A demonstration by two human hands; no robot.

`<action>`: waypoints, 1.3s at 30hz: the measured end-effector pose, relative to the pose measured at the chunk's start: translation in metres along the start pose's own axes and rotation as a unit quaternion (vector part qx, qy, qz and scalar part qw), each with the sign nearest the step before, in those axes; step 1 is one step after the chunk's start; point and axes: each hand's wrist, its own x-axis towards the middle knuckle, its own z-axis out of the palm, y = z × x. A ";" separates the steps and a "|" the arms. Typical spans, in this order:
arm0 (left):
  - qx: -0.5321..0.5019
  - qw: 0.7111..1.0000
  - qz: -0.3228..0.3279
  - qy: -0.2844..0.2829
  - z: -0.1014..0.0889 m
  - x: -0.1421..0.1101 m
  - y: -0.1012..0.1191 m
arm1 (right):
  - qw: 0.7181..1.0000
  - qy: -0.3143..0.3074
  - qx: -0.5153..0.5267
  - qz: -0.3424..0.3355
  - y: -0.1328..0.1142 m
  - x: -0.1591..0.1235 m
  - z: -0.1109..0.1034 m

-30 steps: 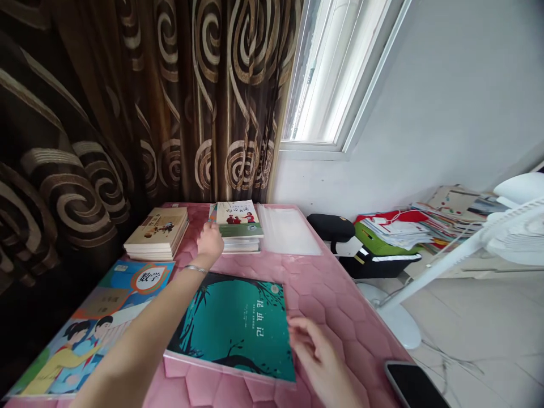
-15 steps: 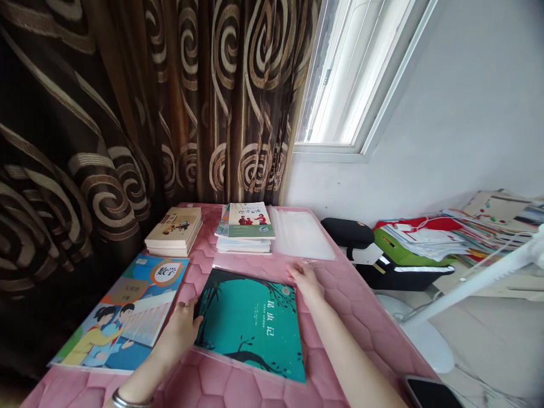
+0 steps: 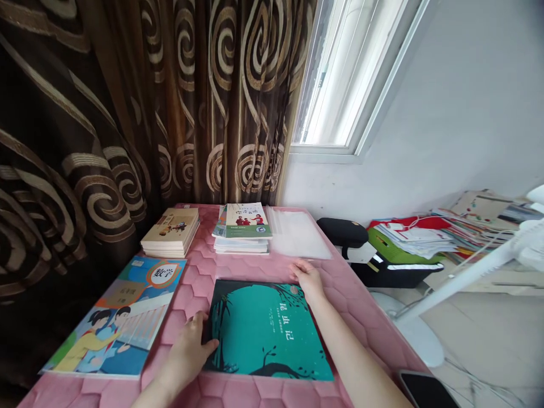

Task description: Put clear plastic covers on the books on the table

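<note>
Pink quilted padding (image 3: 187, 283) covers the tabletop, with a brown swirl-patterned curtain (image 3: 85, 113) hanging behind it and a bright window (image 3: 340, 73) beside that. A teal-covered book (image 3: 267, 331) lies flat and square near the front edge of the padding, between the 2 hands. The left hand (image 3: 186, 354) is at the book's left edge, spread loosely, with its thumb (image 3: 211, 344) touching the cover's edge. The right hand (image 3: 308, 279) is at the book's far right corner, its fingers (image 3: 298, 268) lying close together and slightly curved, not pinching anything.

Left of the teal-covered book lies a math textbook (image 3: 114, 317), its cover marked 数学. Beyond the book, toward the curtain, sit a stack of beige books (image 3: 170, 232) and a stack topped by a green-and-white book (image 3: 246, 221), with a clear plastic sleeve (image 3: 297, 232) just right of that stack. Right of the book, off the tabletop, are a black padded object (image 3: 342, 232), a heap of papers and booklets (image 3: 412, 238) and a white fan (image 3: 463, 283). Past the book's near right corner lies a black smartphone (image 3: 425, 391).
</note>
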 end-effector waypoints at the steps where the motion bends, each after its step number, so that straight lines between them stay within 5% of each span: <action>1: 0.010 1.000 -0.005 -0.016 -0.002 0.000 0.003 | 1.000 0.005 -0.009 -0.001 0.000 0.001 0.000; 5: 0.064 0.998 -0.017 -0.004 -0.014 0.005 0.017 | 0.998 0.036 -0.052 -0.016 -0.001 0.002 -0.006; 8: 0.024 0.996 0.089 0.008 -0.024 0.006 0.030 | 0.992 0.064 -0.098 -0.047 -0.015 -0.011 -0.015; 10: -0.017 0.985 0.164 -0.053 -0.026 0.004 0.041 | 0.980 0.041 -0.169 -0.102 -0.032 -0.031 -0.018; 14: 0.005 0.957 0.205 -0.203 -0.019 -0.003 0.060 | 0.936 -0.205 -0.261 -0.115 -0.068 -0.084 -0.009; 17: 0.032 0.953 0.207 -0.220 -0.014 -0.004 0.067 | 0.879 -0.350 -0.309 -0.099 -0.084 -0.116 0.002; 25: 0.058 0.950 0.225 -0.210 -0.014 -0.008 0.066 | 0.759 -0.498 -0.408 -0.097 -0.087 -0.139 0.007; 30: 0.051 0.948 0.233 -0.210 -0.014 -0.008 0.063 | 0.733 -0.511 -0.422 -0.154 -0.074 -0.144 0.001; 39: 0.039 0.950 0.238 -0.199 -0.021 -0.005 0.056 | 0.751 -0.489 -0.411 -0.169 -0.087 -0.143 -0.005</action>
